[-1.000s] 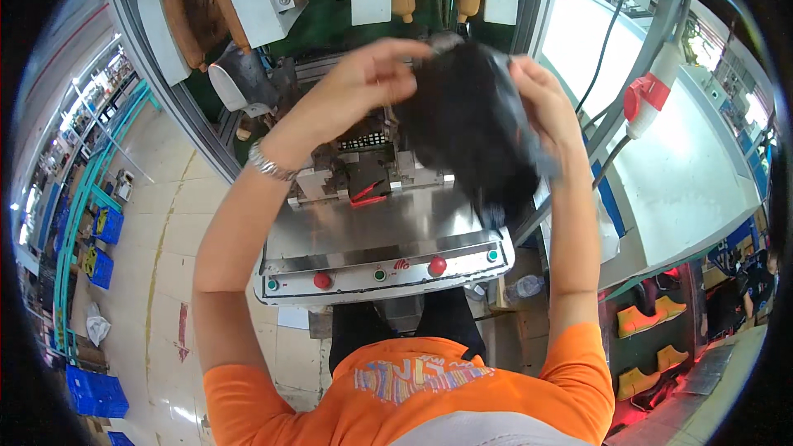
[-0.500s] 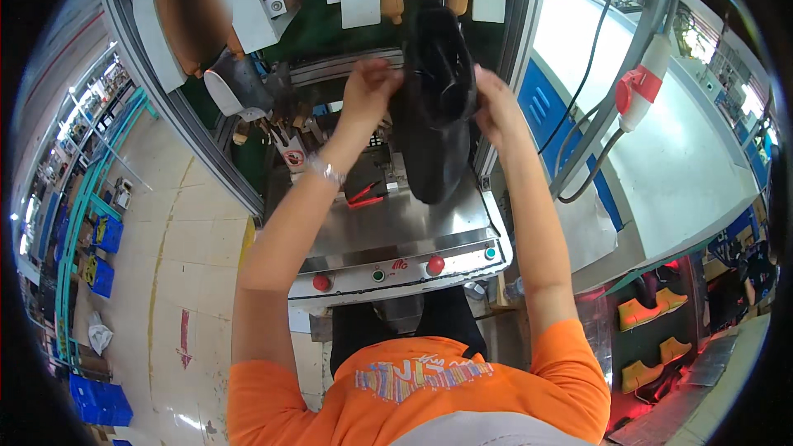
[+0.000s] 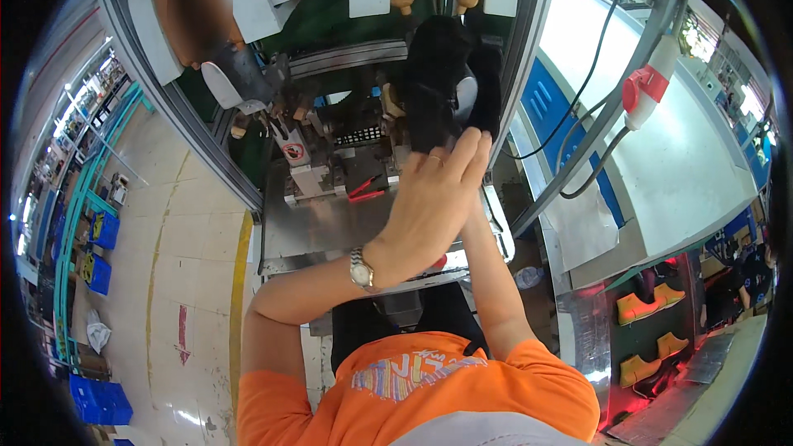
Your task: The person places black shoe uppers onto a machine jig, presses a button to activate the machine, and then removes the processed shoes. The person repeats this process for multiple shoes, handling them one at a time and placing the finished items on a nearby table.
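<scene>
Beside the left hand [image 3: 429, 205] lies a red-handled tool [image 3: 368, 196].

Lettering [image 3: 409, 373] marks the shirt [image 3: 355, 413], an arrow [image 3: 183, 337] the floor [image 3: 198, 239], prohibition signage [image 3: 294, 151] the machine [image 3: 301, 230].

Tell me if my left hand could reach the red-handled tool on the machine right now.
Probably yes: the red-handled tool lies on the machine to the left of your left hand, with nothing visible between them, though that hand looks busy at the black shoe.
</scene>
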### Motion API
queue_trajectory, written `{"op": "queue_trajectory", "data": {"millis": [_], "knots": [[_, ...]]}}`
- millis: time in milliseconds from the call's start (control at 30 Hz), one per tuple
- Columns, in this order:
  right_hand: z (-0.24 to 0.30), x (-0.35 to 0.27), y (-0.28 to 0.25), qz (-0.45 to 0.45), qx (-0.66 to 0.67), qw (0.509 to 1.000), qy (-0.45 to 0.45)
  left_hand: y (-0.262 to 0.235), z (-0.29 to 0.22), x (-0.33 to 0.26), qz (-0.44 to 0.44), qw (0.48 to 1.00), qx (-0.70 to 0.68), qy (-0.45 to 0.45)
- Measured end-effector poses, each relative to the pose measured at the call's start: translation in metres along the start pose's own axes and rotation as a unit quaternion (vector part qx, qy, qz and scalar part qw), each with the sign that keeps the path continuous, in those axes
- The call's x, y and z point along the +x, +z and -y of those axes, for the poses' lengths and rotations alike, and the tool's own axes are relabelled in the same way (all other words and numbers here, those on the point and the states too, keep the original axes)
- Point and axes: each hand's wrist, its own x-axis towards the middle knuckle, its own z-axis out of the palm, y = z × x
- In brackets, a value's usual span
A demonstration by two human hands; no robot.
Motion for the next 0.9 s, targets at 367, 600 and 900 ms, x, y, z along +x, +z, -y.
{"op": "queue_trajectory", "data": {"millis": [367, 600, 900], "knots": [[0.000, 0.019, 0.005, -0.066, -0.035, 0.996, -0.042, 0.047, -0.001, -0.021, -0.009, 0.998, 0.018, -0.053], [-0.001, 0.020, 0.007, -0.094, -0.041, 0.995, -0.022, 0.051, 0.002, -0.020, -0.007, 0.998, -0.014, -0.064], [0.002, 0.025, 0.008, -0.117, -0.047, 0.992, -0.003, 0.057, 0.004, -0.025, -0.006, 0.995, -0.014, -0.094]]}}
